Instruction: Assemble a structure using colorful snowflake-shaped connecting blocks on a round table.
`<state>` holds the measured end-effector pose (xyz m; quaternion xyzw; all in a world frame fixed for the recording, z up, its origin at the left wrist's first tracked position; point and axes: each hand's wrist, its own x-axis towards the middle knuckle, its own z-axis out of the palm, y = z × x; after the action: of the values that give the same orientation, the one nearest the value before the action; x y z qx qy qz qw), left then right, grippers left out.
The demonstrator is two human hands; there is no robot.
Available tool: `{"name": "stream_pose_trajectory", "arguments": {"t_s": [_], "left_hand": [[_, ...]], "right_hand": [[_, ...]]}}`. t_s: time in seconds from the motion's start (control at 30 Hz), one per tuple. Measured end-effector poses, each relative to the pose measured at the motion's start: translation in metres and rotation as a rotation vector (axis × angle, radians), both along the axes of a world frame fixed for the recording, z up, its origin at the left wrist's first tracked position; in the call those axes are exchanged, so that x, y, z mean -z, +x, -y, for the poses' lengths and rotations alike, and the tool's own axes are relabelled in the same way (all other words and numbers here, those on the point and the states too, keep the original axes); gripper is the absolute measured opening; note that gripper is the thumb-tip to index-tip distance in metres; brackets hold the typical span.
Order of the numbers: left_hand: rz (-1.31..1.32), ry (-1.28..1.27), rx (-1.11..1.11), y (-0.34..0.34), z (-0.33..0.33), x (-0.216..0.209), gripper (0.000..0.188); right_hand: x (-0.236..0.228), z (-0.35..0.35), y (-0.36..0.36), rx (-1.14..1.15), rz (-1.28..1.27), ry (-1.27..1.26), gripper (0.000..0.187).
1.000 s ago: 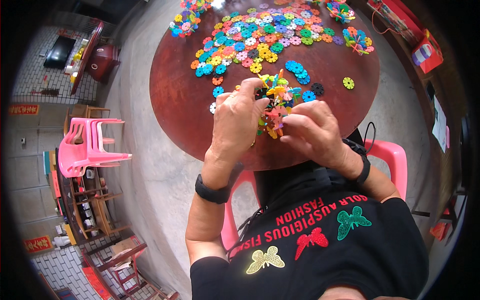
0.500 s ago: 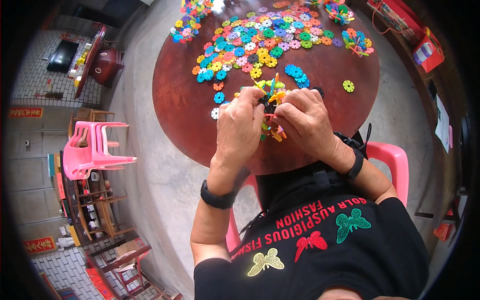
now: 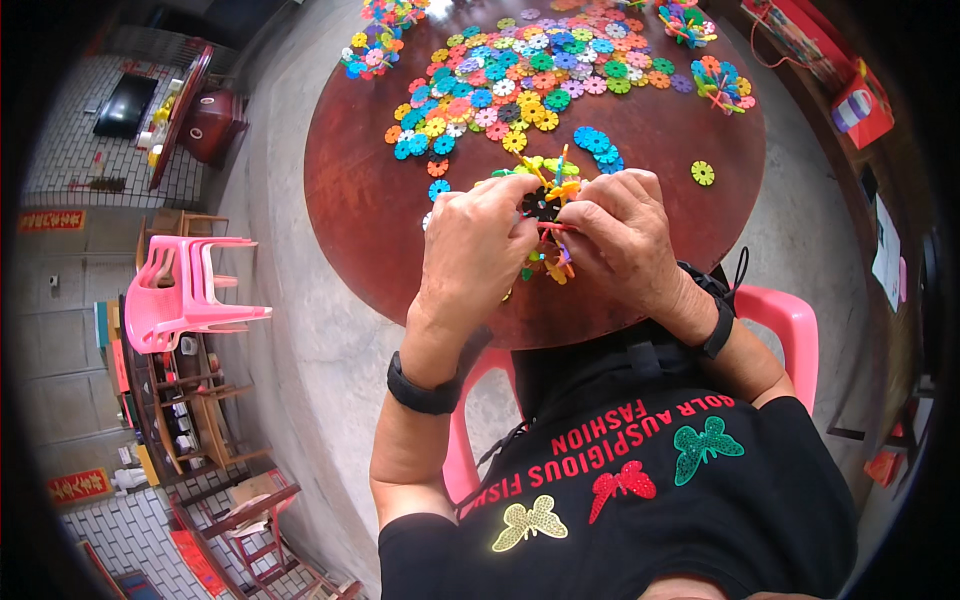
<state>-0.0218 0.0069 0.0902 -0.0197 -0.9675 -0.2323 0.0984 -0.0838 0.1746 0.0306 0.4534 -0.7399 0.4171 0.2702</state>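
Note:
Both hands are together above the near part of the round table, on a ball-like cluster of interlocking plastic flower discs (image 3: 541, 206). The cluster has a black middle with yellow, orange, green and blue discs sticking out. My left hand (image 3: 478, 240) is closed on its left side, thumb and fingers pinched. My right hand (image 3: 628, 238) is closed at the right side, its fingertips pinching a red flower disc (image 3: 553, 226) seen edge-on against the cluster. The fingers hide much of the cluster and most of the red disc.
Loose multicoloured flower discs (image 3: 530, 75) spread over the far part of the brown table (image 3: 360, 230). Blue discs (image 3: 597, 146) lie just beyond my hands, a yellow-green one (image 3: 703, 173) to the right. Finished-looking clusters (image 3: 722, 85) stand at the far edges. Pink chairs (image 3: 180, 295) stand left.
My hands have drawn slightly apart, the left shifting a little left and its forearm swinging outward. More of the black middle and the red disc shows between them.

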Motion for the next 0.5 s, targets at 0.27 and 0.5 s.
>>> {"name": "stream_pose_trajectory", "arguments": {"t_s": [0.27, 0.5], "left_hand": [[0.002, -0.152, -0.023, 0.000, 0.001, -0.001, 0.027], [0.050, -0.187, -0.015, -0.001, 0.002, -0.003, 0.027]], "right_hand": [[0.001, -0.007, 0.000, 0.017, 0.002, 0.003, 0.010], [-0.008, -0.008, 0.000, 0.066, -0.004, 0.101, 0.014]]}}
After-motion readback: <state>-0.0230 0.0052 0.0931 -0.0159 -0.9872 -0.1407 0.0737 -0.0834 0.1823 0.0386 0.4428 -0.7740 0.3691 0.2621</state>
